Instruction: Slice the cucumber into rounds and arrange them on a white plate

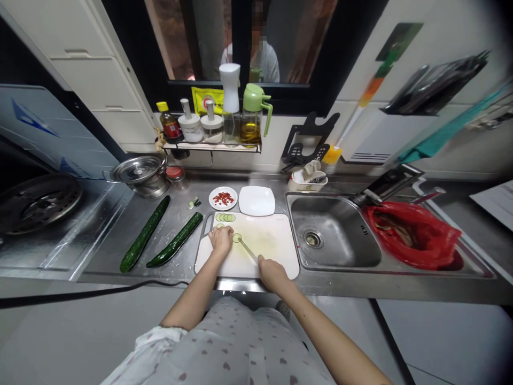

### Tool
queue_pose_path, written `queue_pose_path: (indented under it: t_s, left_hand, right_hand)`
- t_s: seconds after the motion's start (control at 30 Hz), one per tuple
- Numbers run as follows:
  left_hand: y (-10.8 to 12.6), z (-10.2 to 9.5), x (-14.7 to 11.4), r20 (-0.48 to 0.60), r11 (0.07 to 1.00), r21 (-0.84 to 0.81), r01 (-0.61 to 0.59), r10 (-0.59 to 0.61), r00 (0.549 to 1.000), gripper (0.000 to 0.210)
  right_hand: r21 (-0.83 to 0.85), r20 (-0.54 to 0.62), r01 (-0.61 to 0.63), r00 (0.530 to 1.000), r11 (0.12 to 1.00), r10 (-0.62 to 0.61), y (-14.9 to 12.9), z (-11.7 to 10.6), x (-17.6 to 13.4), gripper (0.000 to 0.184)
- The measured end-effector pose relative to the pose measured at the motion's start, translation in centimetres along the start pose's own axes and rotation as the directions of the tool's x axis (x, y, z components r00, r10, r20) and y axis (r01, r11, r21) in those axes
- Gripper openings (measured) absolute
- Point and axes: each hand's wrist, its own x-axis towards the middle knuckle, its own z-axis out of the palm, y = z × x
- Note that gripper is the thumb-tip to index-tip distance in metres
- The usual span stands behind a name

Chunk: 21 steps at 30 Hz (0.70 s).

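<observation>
On the white cutting board [276, 246], my right hand [274, 274] grips the handle of a knife [249, 252], its narrow blade pointing up and left. A round cucumber slice [236, 238] is at the blade's tip. My left hand [221, 240] rests at the board's left side with its fingers bent and drawn together; whatever lies beneath them is hidden. Just beyond these fingers, a row of overlapping cucumber slices [225, 217] lies near the board's far edge. Two cucumbers, a whole one [146, 232] and a cut one [176, 239], lie left of the board.
Behind the board stand a small plate of chopped red pieces [223, 198] and a white square plate [257, 192]. Cucumber ends [194, 203] lie nearby. A sink [340, 259] adjoins on the right, with a red plastic bag [417, 240]. A steel pot [142, 176] is back left.
</observation>
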Motion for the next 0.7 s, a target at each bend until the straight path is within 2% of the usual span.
queue_pose_path:
  t_s: [0.37,0.7]
  left_hand:
    - [0.1,0.3,0.0,-0.023,1.000,-0.018,0.008,-0.008,1.000,0.016]
    - [0.4,0.1,0.0,-0.011,1.000,-0.014,0.017,-0.017,1.000,0.014]
  right_hand:
    - [0.033,-0.020,0.002,1.000,0.999,-0.001,0.1,0.5,1.0,0.033]
    - [0.023,-0.020,0.010,1.000,1.000,-0.010,-0.3,0.0,1.7,0.036]
